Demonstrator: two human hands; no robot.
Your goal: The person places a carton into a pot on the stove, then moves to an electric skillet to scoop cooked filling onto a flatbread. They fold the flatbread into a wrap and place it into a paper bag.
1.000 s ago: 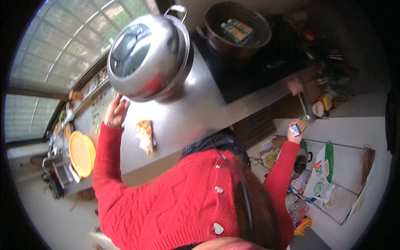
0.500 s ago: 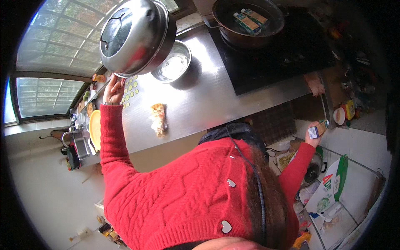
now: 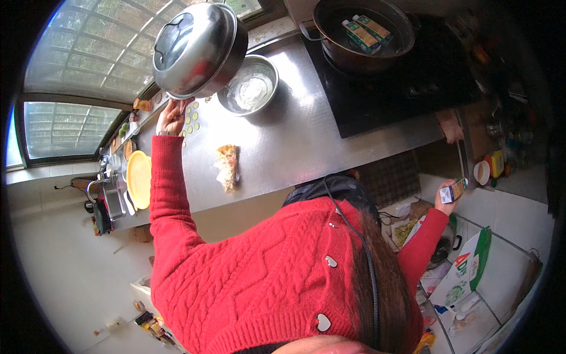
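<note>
We found the lidded pot point(image 3: 197, 50) at eleven o'clock on the counter point(image 3: 295, 141), a bowl point(image 3: 249, 85) just beside it toward three. The pan point(image 3: 362, 29), cartons point(image 3: 359, 30) in it, sat on the hob point(image 3: 407, 82) at one.

Head camera looks steeply down over the counter point(image 3: 306, 135).

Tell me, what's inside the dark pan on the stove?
Inside the dark pan on the black stove lie two small green and white cartons, side by side. The pan's bottom beneath them is covered, and whether there is liquid around them cannot be told.
</note>
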